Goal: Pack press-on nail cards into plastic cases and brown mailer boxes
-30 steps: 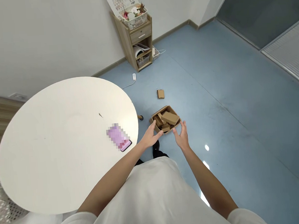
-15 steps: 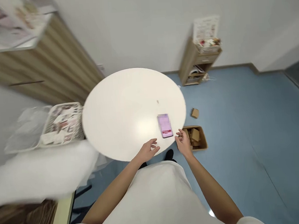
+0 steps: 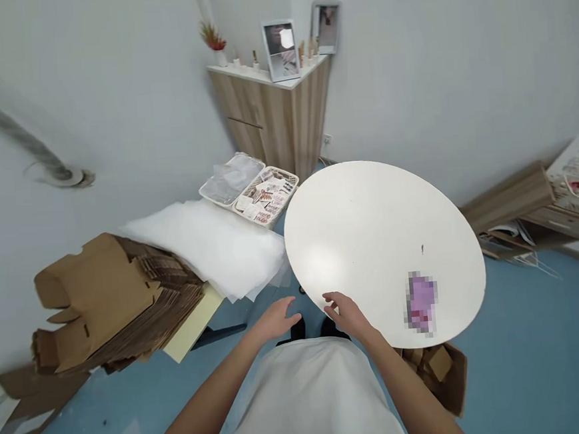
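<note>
My left hand (image 3: pixel 276 318) hangs in front of my body with its fingers loosely spread and nothing in it, just off the near edge of the round white table (image 3: pixel 371 237). My right hand (image 3: pixel 346 314) is beside it, fingers apart and empty, over the table's near rim. A pink phone (image 3: pixel 420 302) lies on the table to the right of my right hand. Below the table's edge stands a brown cardboard box (image 3: pixel 439 372) with small cardboard boxes in it.
A stack of flat cardboard blanks (image 3: pixel 116 304) lies on a yellowish surface at the left, with white foam sheets (image 3: pixel 211 243) and white baskets (image 3: pixel 262 194) of small items behind it. A wooden cabinet (image 3: pixel 276 121) stands in the corner. The floor is blue.
The view has swung left, from the box on the floor past the table to the cardboard stack. Both hands came away from the box and stayed empty.
</note>
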The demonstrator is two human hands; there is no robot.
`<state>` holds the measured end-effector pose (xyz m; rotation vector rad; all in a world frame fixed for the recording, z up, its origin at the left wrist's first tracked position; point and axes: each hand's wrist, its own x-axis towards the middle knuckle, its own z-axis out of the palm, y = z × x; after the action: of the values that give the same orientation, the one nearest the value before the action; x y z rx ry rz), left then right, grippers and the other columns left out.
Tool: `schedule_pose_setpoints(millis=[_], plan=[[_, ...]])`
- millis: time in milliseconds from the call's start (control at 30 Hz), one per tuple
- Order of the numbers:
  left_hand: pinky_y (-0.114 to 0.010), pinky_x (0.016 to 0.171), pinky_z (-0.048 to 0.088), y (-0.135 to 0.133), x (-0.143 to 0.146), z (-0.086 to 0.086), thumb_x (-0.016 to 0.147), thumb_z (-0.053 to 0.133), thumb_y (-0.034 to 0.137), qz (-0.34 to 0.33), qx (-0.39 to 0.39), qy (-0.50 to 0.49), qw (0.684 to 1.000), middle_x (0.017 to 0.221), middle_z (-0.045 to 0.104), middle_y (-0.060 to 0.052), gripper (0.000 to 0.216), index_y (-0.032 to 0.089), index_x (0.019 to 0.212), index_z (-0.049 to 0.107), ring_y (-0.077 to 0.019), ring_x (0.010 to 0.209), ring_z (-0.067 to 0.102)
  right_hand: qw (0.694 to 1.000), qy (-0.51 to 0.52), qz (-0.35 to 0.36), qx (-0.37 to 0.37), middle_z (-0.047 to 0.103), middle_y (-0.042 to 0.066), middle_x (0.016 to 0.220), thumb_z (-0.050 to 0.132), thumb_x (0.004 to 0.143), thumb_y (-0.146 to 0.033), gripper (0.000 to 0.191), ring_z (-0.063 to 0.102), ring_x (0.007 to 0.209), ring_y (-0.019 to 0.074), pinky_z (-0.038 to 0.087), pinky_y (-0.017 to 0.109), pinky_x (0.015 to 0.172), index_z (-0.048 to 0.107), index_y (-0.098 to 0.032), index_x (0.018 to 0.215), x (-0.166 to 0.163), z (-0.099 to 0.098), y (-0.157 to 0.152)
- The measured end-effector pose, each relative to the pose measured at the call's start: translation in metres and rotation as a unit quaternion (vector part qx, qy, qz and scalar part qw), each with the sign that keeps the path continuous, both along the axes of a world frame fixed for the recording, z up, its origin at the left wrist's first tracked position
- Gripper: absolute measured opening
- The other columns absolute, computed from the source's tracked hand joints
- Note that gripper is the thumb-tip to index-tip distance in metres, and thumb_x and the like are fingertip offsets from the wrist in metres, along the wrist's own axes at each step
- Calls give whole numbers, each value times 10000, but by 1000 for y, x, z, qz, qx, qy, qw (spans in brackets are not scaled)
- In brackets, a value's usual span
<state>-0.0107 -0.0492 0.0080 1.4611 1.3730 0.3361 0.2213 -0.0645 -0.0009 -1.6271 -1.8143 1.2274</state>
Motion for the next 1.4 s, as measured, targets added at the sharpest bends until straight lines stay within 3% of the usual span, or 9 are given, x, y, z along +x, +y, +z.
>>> schedule_pose_setpoints(millis=[167, 400, 567, 700, 900, 1000, 1133, 1267, 1400], plan=[[-348, 725, 458, 6, -21, 7, 666, 561, 514, 76, 20, 21, 997, 1106, 593, -89, 528, 244, 1119, 531, -256, 930, 586, 998, -17, 60, -6, 604, 57, 1034, 441, 789, -327, 320, 593, 793, 182, 469, 353, 715, 538, -253, 1085, 1, -3, 21], [-316, 681, 461, 29, -27, 30, 726, 493, 497, 126, 37, 84, 988, 1017, 615, -85, 474, 221, 1109, 533, -226, 862, 591, 996, -5, 87, 18, 600, 50, 1037, 447, 787, -317, 317, 588, 809, 175, 459, 361, 758, 541, -243, 1080, -17, 3, 82], [-309, 677, 459, 42, -24, 20, 707, 515, 502, 117, 13, 98, 988, 1019, 614, -60, 484, 253, 1122, 523, -225, 870, 589, 993, 14, 121, -5, 596, 44, 1051, 459, 783, -313, 303, 586, 818, 168, 459, 347, 750, 549, -252, 1066, -34, 3, 108], [-316, 698, 462, 59, -30, 10, 741, 488, 485, 111, 13, 97, 989, 1045, 602, -64, 455, 244, 1126, 520, -222, 888, 584, 992, 28, 106, -56, 610, 41, 1017, 489, 766, -340, 299, 588, 794, 164, 465, 341, 733, 568, -246, 1038, -39, -7, 127], [-370, 865, 424, 122, -65, -5, 784, 475, 387, 121, 105, 106, 981, 1119, 539, -78, 352, 217, 1088, 526, -230, 1024, 515, 994, 48, 5, -100, 625, 30, 967, 516, 747, -358, 292, 590, 749, 146, 470, 320, 706, 580, -243, 1007, -67, -7, 189], [-389, 941, 374, 166, -89, -14, 761, 523, 343, 158, 146, 99, 972, 1167, 498, -86, 341, 205, 1072, 528, -234, 1109, 452, 995, 28, -1, -100, 619, 32, 974, 511, 751, -351, 292, 585, 747, 141, 470, 308, 690, 576, -236, 1011, -97, -4, 228], [-324, 753, 478, 222, -112, -21, 736, 562, 328, 265, 61, 2, 962, 1320, 359, -107, 458, 204, 1163, 453, -202, 994, 526, 994, 23, 25, -103, 623, 34, 954, 508, 755, -332, 287, 580, 762, 143, 469, 296, 688, 577, -212, 1007, -145, -8, 276], [-283, 688, 471, 261, -121, -28, 728, 575, 350, 340, -38, -103, 934, 1095, 555, -99, 580, 208, 1248, 361, -158, 843, 577, 996, -6, 59, -71, 602, 48, 975, 514, 756, -305, 272, 577, 744, 140, 465, 312, 718, 583, -198, 997, -190, -21, 316], [-267, 700, 458, 280, -125, -33, 699, 603, 299, 380, -50, -151, 911, 1070, 561, -93, 622, 206, 1259, 348, -147, 851, 573, 997, -34, 72, -12, 506, 100, 1115, 510, 740, -209, 343, 569, 801, 149, 462, 318, 762, 534, -164, 1079, -221, -34, 347]])
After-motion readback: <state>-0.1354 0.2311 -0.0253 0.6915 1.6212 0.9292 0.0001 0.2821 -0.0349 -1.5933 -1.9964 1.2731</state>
